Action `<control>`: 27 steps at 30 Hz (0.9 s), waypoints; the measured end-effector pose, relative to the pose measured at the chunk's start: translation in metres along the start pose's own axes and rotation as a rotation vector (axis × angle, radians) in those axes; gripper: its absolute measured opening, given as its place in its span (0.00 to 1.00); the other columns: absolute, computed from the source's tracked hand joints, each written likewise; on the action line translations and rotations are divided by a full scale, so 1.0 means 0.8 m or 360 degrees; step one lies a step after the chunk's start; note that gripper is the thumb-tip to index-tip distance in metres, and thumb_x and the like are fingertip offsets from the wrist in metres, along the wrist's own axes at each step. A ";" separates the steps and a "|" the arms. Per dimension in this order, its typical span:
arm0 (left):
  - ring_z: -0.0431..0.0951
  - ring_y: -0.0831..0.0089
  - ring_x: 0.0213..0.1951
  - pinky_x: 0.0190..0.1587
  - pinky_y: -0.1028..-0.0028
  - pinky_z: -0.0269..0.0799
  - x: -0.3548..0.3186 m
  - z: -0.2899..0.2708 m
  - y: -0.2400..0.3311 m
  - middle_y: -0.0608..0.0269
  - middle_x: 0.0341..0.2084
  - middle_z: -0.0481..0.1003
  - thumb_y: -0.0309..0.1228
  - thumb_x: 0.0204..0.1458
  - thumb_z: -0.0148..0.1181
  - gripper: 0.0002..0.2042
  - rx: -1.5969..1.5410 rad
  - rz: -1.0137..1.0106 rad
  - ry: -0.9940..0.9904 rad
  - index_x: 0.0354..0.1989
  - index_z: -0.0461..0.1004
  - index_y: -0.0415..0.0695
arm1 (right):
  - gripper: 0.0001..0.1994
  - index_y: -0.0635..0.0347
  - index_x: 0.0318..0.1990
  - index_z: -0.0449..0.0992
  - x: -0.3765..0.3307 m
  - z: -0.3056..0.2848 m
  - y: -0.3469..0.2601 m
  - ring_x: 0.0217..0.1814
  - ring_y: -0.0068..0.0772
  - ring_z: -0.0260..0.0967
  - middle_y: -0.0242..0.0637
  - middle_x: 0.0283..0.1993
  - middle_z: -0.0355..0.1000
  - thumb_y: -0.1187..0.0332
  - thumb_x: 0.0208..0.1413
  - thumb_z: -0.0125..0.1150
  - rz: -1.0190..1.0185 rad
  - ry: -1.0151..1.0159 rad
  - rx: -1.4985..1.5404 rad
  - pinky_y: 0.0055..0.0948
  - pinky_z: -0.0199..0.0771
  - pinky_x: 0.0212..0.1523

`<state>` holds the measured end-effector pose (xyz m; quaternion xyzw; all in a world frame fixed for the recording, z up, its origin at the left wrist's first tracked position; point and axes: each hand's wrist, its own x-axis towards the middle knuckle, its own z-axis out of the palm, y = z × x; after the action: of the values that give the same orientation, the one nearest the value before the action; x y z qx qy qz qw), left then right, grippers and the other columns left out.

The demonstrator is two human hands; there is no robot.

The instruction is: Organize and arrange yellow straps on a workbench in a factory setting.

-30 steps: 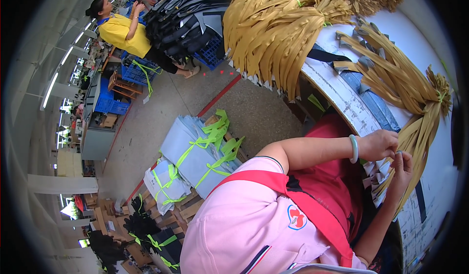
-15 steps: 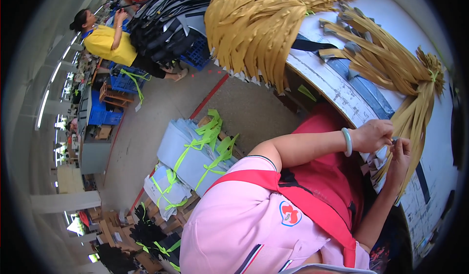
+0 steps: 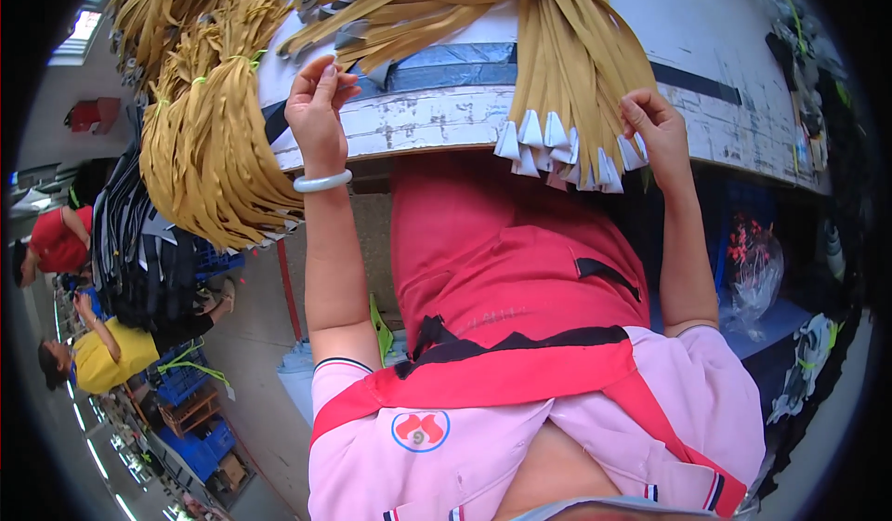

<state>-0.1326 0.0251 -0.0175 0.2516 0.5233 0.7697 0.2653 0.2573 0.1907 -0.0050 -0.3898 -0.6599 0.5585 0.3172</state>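
My left hand [image 3: 321, 112], with a pale bangle on its wrist, is raised at the table's near edge. Its thumb and forefinger press together beside the grey-tipped ends of a bundle of tan straps [image 3: 418, 5]; what they pinch, if anything, is too small to make out. Further right, my right hand [image 3: 658, 131] has its fingers curled in a pinch, against the side of a hanging bunch of tan straps [image 3: 576, 56]. White tips [image 3: 556, 132] finish those straps, which drape over the edge between my hands. Whether the right fingers hold a strap is hidden.
A thick tied bundle of tan straps [image 3: 209, 149] overhangs the white worktable [image 3: 427, 121] at left. Black straps [image 3: 139, 251] hang beyond it, near a person in yellow [image 3: 116, 354] and one in red [image 3: 60, 240]. A clear plastic bag [image 3: 754, 279] sits under the table at right.
My hands were together at the strap bunch; now they are wide apart, left hand to the left, right hand by the white tips. The view has turned to face the table squarely.
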 end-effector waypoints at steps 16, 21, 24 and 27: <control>0.78 0.80 0.33 0.37 0.81 0.74 -0.084 0.058 -0.088 0.66 0.34 0.78 0.24 0.60 0.57 0.07 0.0457 -0.0333 -0.0558 0.44 0.77 0.39 | 0.08 0.66 0.35 0.76 -0.025 -0.055 0.020 0.31 0.25 0.69 0.36 0.31 0.73 0.68 0.56 0.63 0.0063 -0.0013 -0.0796 0.25 0.69 0.35; 0.78 0.80 0.33 0.38 0.81 0.74 -0.091 0.058 -0.095 0.66 0.35 0.78 0.24 0.60 0.57 0.06 0.0533 -0.0256 -0.0484 0.43 0.77 0.38 | 0.08 0.64 0.36 0.77 -0.020 -0.041 0.006 0.33 0.35 0.71 0.39 0.33 0.74 0.67 0.56 0.62 -0.0068 -0.0108 -0.0843 0.29 0.70 0.36; 0.77 0.81 0.33 0.38 0.81 0.74 -0.095 0.065 -0.097 0.66 0.35 0.78 0.23 0.60 0.56 0.05 0.0535 -0.0236 -0.0421 0.42 0.77 0.39 | 0.08 0.63 0.36 0.77 -0.010 -0.038 0.013 0.35 0.38 0.73 0.40 0.35 0.74 0.67 0.55 0.62 -0.0144 -0.0037 -0.0995 0.32 0.72 0.38; 0.77 0.81 0.33 0.38 0.81 0.74 -0.100 0.069 -0.098 0.67 0.34 0.77 0.23 0.60 0.56 0.05 0.0566 -0.0178 -0.0367 0.42 0.77 0.39 | 0.09 0.62 0.36 0.77 0.005 -0.041 0.035 0.38 0.41 0.74 0.41 0.36 0.75 0.65 0.54 0.62 -0.0152 0.0048 -0.1231 0.34 0.72 0.39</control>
<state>-0.0256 0.0329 -0.0823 0.3515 0.6302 0.6155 0.3170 0.2879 0.2122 -0.0269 -0.4576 -0.8344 0.2474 0.1822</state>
